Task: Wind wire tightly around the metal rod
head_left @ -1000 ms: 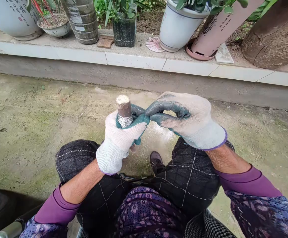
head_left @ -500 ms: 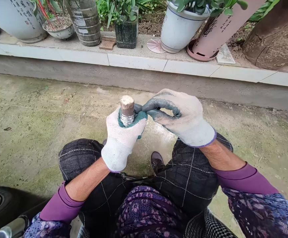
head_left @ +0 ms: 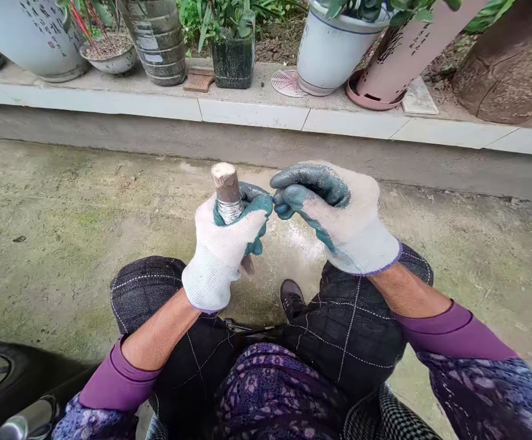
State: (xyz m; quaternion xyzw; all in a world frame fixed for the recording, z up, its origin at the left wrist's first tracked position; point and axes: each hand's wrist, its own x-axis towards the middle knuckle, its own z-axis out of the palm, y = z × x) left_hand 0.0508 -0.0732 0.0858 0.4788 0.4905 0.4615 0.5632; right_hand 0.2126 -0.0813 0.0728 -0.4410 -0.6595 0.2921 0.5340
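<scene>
My left grip (head_left: 229, 237) clasps the stick (head_left: 226, 184); loose winding could let its wire (head_left: 230, 211) slip. My right grip (head_left: 342, 211), I can't tell.

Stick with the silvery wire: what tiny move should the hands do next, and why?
Maybe the right hand should pinch for a wire end beside the left thumb: the left hand grips the stick, silvery wire is wound round it, and the right fingers are close to that thumb. Any wire end there is too small to make out.

The gloves (head_left: 355, 211) are white and teal. The stick (head_left: 227, 187) is brown, its wire (head_left: 230, 211) silvery. The trousers (head_left: 339, 330) are black, white-checked.
</scene>
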